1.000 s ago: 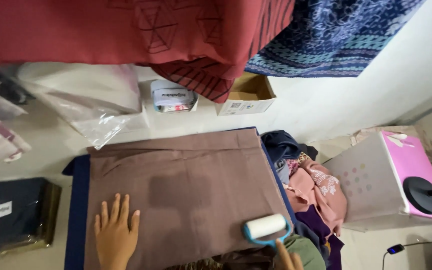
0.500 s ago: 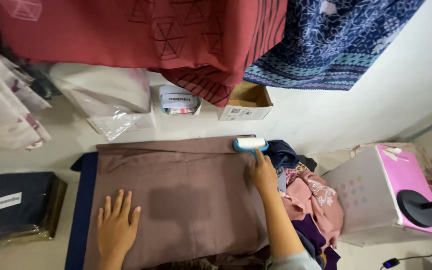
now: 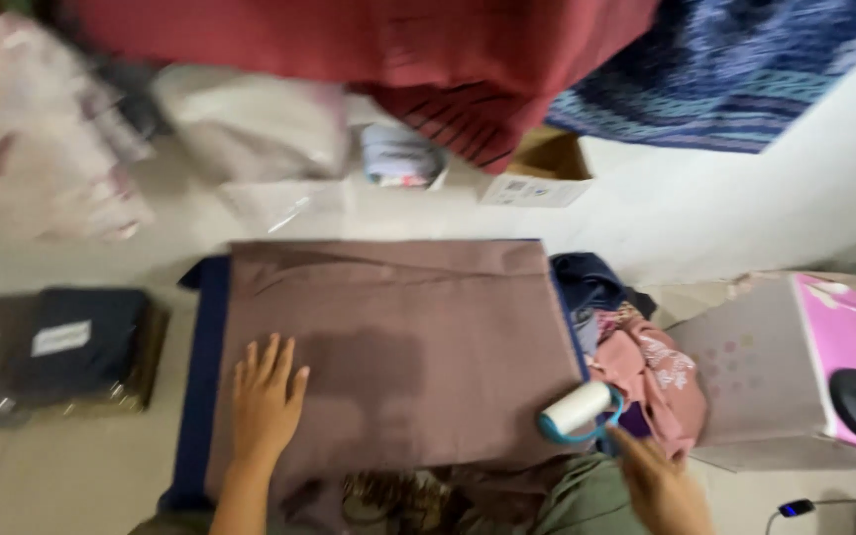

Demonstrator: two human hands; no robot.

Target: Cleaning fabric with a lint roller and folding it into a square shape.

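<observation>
Brown cloth point(image 3: 398, 347), the largest item, lies flat and folded on a dark blue mat point(image 3: 200, 386) whose edge shows along the cloth's left side and at its far right corner. Red patterned fabric point(image 3: 428, 50) and blue patterned fabric point(image 3: 725, 79) hang across the top of the view. At right stands a pale box with a pink top point(image 3: 775, 367); between it and the cloth sits a heap of mixed garments point(image 3: 636, 347), pink and dark blue. At left, dark folded goods in clear wrapping point(image 3: 71, 347) rest on the floor. Left hand point(image 3: 267, 401): flat on the cloth, palm down, fingers spread, grasping nothing. Right hand point(image 3: 661, 485): at the lower edge, closed around the handle of a lint roller point(image 3: 579, 411), whose white drum in a teal frame rests at the cloth's near right corner.
</observation>
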